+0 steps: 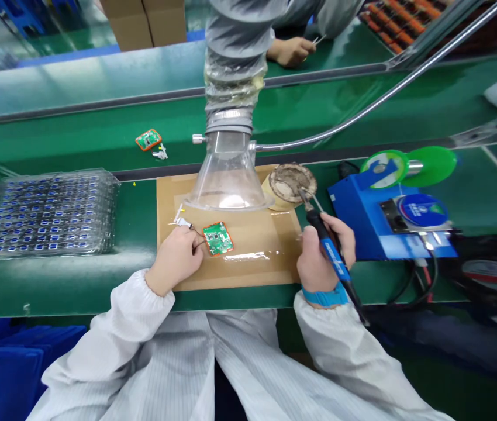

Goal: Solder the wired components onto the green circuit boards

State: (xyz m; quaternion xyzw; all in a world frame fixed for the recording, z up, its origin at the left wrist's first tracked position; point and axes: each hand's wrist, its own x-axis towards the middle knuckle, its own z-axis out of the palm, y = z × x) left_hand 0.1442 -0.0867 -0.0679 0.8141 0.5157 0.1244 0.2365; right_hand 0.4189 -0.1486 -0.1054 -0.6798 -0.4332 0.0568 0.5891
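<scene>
My right hand (pixel 321 260) grips a soldering iron (pixel 330 248) with a black and blue handle. Its tip reaches into the round, dirty mouth of a tip-cleaning pot (pixel 290 184). A second thin metal tool lies along the iron in the same hand; its kind is unclear. My left hand (pixel 178 257) is closed at the left edge of a green circuit board (pixel 217 238) in an orange frame. Dark thin wires (pixel 199 235) run from those fingers to the board. Just beyond the fingers lies a white connector (pixel 182 222). Both board and connector rest on a brown cardboard sheet (pixel 248 275).
A clear fume hood (pixel 231 175) on a grey hose hangs over the cardboard. Stacked clear trays (pixel 51 213) stand left, a blue solder feeder (pixel 358 216) right. Another board (pixel 148 140) lies on the green belt. Across it, a co-worker's hand (pixel 292 51) holds a thin tool.
</scene>
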